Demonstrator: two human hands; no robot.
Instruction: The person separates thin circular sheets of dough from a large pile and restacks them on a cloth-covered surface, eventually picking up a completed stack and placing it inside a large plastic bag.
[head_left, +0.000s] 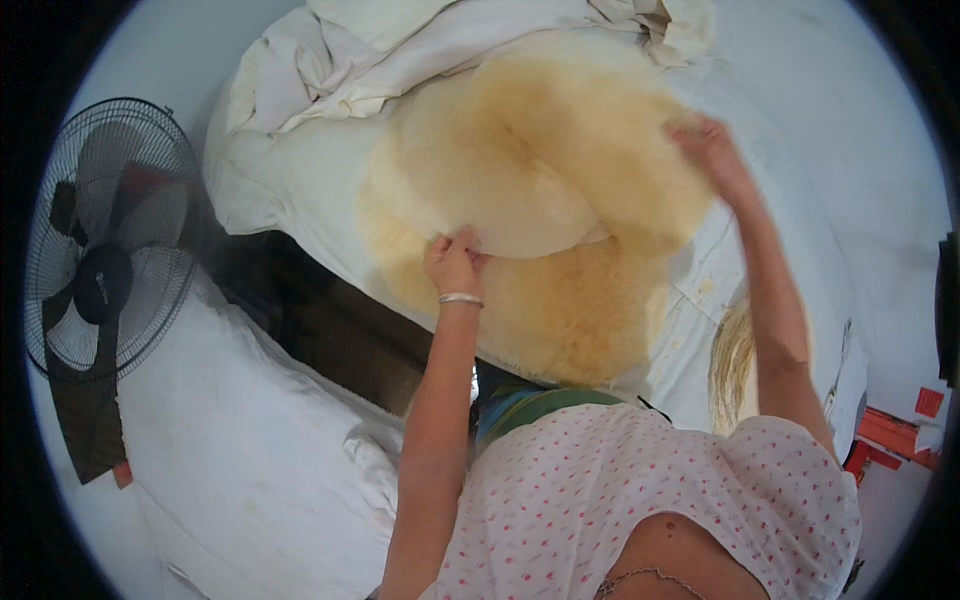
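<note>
Large, thin, round sheets (600, 300), which look like flatbread, lie on a white cloth in front of me. They are pale yellow with browner patches. My left hand (454, 262) pinches the near edge of a paler folded-over part (495, 202). At the far right rim, my right hand (705, 150) has its fingers closed at the edge of the browned sheet, slightly blurred. Whether the folded part belongs to the same sheet or to another is hard to tell.
Beyond the sheets, thick white cloth (300, 82) is bunched up. A folded stack of similar sheets (729, 367) rests by my right forearm. To the left stand a black pedestal fan (105, 285) and a white cloth-covered surface (247, 450), with dark floor (322, 315) between the two surfaces.
</note>
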